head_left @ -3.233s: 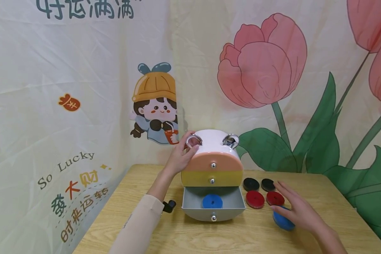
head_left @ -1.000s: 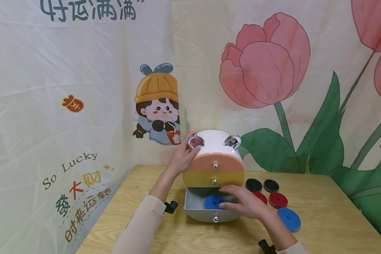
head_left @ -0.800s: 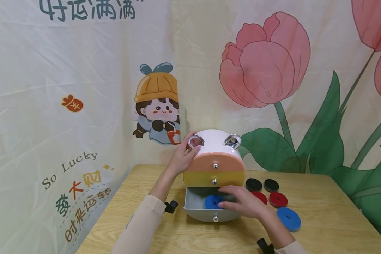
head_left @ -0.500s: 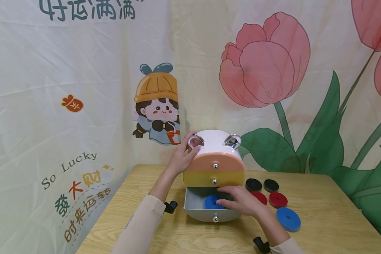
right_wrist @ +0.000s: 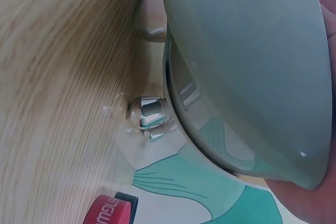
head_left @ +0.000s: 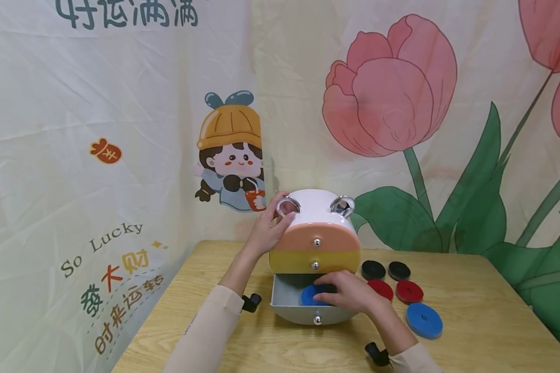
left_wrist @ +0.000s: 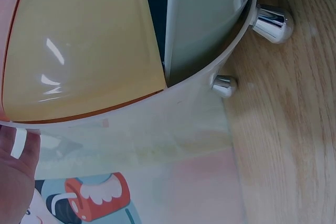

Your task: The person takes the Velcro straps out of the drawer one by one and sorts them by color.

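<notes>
A small drawer cabinet [head_left: 315, 206], white with two silver ring ears, stands on the table. Its orange and yellow drawers are closed; the grey bottom drawer [head_left: 287, 315] is pulled out. My left hand [head_left: 264, 230] holds the cabinet's upper left side, thumb beside the ring ear. Inside the grey drawer lies a blue disc [head_left: 309, 295] with a small centre hole. Reaching in from the right, my right hand [head_left: 352, 291] pinches the disc between thumb and fingers, covering its right part. In the right wrist view the grey drawer front [right_wrist: 257, 72] hides the fingertips.
Right of the cabinet lie two black discs [head_left: 399, 271], two red discs [head_left: 409, 291] and another blue disc [head_left: 424, 320] on the wooden table [head_left: 256, 347]. A printed cloth [head_left: 289, 103] hangs close behind. Black wrist mounts [head_left: 377, 354] show at both forearms.
My right hand has moved from the blue disc on the table into the grey drawer, then slightly left, fingers closing around the disc there. My left hand has stayed on the cabinet.
</notes>
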`<state>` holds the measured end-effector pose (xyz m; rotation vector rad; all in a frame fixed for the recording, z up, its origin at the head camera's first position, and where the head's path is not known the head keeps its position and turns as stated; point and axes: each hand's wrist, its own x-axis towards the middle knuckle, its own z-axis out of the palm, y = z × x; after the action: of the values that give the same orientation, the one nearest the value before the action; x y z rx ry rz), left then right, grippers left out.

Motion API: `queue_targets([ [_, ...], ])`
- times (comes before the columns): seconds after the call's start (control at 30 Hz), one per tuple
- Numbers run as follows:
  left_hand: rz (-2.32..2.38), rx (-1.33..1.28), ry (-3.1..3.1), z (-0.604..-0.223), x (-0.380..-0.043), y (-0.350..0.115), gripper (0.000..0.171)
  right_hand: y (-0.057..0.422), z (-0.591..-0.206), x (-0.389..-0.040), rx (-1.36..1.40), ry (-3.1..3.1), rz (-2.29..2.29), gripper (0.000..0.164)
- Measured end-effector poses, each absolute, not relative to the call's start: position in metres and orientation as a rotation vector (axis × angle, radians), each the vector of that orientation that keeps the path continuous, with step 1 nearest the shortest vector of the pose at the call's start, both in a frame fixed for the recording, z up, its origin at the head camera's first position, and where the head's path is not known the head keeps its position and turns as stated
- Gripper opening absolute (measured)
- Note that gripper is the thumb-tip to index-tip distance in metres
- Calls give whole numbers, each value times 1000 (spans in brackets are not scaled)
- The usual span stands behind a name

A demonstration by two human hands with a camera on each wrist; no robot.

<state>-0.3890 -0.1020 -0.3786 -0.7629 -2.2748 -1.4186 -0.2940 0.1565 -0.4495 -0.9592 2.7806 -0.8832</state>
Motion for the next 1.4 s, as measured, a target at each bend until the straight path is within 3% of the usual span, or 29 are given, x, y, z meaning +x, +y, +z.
queue_targets([
  [0.77, -1404, -756, -2285, -379, -389, -102, 59, 141, -453, -300, -915, 2809, -743, 19],
  [1.13, -1415, -763, -2275, -379, -390, -102, 53, 137, -454, -302, -874, 2816, -746, 21],
  [1.4, -1418, -759, -2271, -379, -389, -101, 58, 136, -457, -301, -881, 2813, -730, 22],
])
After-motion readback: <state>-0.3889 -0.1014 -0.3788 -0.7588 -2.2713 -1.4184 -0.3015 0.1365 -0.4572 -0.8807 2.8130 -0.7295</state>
